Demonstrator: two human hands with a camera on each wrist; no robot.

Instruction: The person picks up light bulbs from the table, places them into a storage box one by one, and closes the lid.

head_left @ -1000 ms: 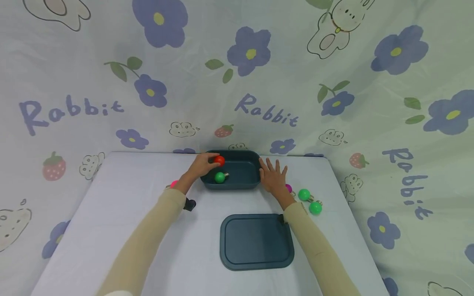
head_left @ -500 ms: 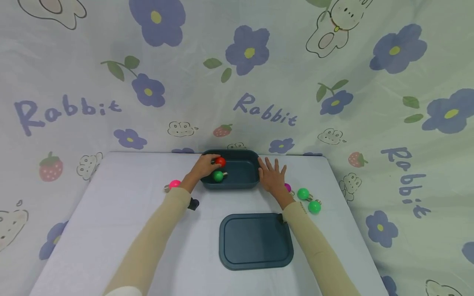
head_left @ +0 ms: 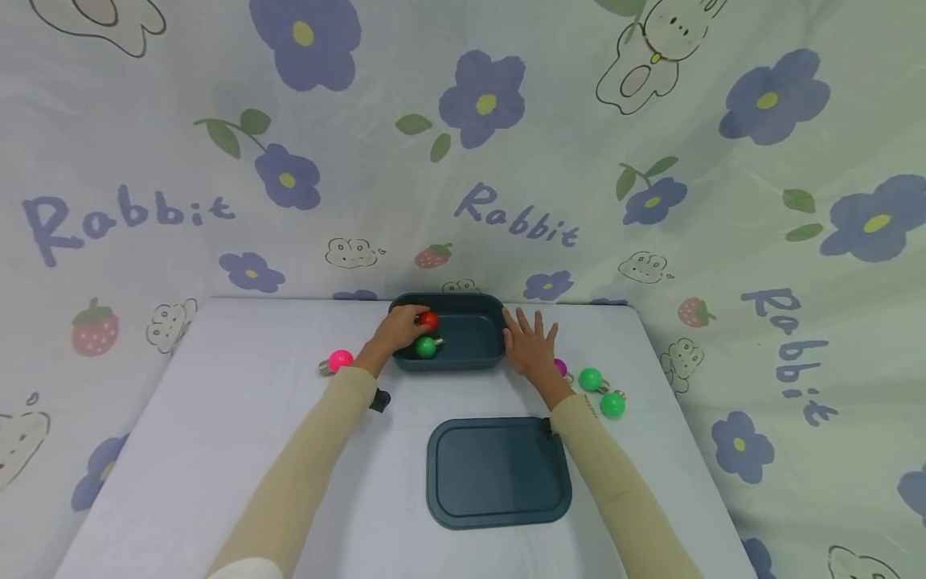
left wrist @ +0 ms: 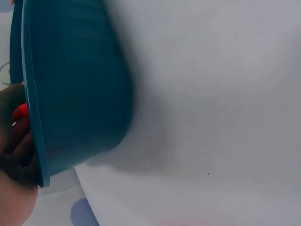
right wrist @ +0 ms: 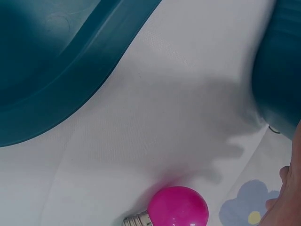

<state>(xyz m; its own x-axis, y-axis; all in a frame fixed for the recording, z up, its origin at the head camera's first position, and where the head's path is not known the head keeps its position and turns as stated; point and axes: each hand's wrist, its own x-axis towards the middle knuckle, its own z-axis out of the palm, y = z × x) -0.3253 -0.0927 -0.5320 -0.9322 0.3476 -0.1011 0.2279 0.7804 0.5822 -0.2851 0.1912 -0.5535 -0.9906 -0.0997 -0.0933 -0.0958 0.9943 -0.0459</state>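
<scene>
In the head view, my left hand [head_left: 400, 328] reaches over the left end of a dark teal box [head_left: 472, 334]. Its fingers and thumb hold a red light bulb [head_left: 429, 322] low inside; the left wrist view shows only a sliver of that bulb [left wrist: 20, 112] past the box wall [left wrist: 77, 89]. A green light bulb [head_left: 426, 347] lies in the box, just nearer than the red one. With fingers spread, my right hand [head_left: 530, 346] touches the box's right end. A magenta light bulb [right wrist: 178, 207] lies on the table near it, partly hidden by that hand in the head view.
The flat teal lid [head_left: 499, 473] lies in front of the box. Two green bulbs, one farther back [head_left: 590, 379] and one nearer [head_left: 612, 404], are on the right. A pink bulb [head_left: 340, 361] lies left of the box. A printed curtain [head_left: 391, 161] hangs behind the table.
My left hand has moved slightly down and nearer with the red light bulb, deeper into the box. The pink bulb shows more fully now. My right hand stays at the box's right end.
</scene>
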